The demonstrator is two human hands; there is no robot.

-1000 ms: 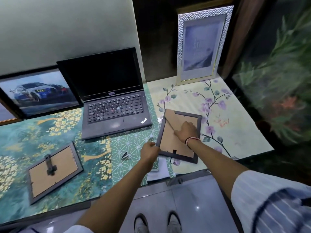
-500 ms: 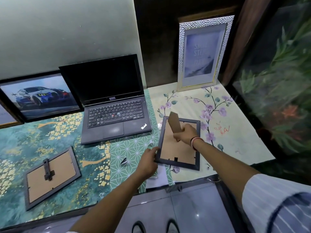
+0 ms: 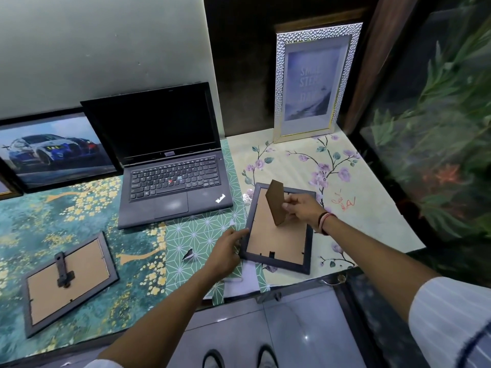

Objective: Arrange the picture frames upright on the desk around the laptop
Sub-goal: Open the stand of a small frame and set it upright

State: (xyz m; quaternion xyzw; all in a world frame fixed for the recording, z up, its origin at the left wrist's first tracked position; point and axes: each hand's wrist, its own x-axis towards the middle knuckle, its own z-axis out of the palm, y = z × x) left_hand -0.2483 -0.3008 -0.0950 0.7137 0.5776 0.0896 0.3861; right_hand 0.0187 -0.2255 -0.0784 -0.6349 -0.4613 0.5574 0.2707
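A dark grey picture frame (image 3: 279,243) lies face down on the desk, right of the open black laptop (image 3: 170,166). Its brown stand flap (image 3: 276,203) is swung up off the cardboard back. My right hand (image 3: 303,208) pinches that flap. My left hand (image 3: 225,253) grips the frame's left edge near its lower corner. A second grey frame (image 3: 66,282) lies face down at the front left with its stand folded flat. A silver frame (image 3: 313,83) stands upright at the back right. A car picture frame (image 3: 53,150) leans on the wall left of the laptop.
The desk's front edge (image 3: 159,330) runs just below both frames. A glass panel with plants (image 3: 438,128) borders the desk on the right. A folded paper scrap (image 3: 190,254) lies near my left hand. Another frame's corner (image 3: 5,187) shows at the far left.
My right hand has lifted the stand flap from flat on the frame's back to nearly upright. My left hand stays on the frame's left edge.
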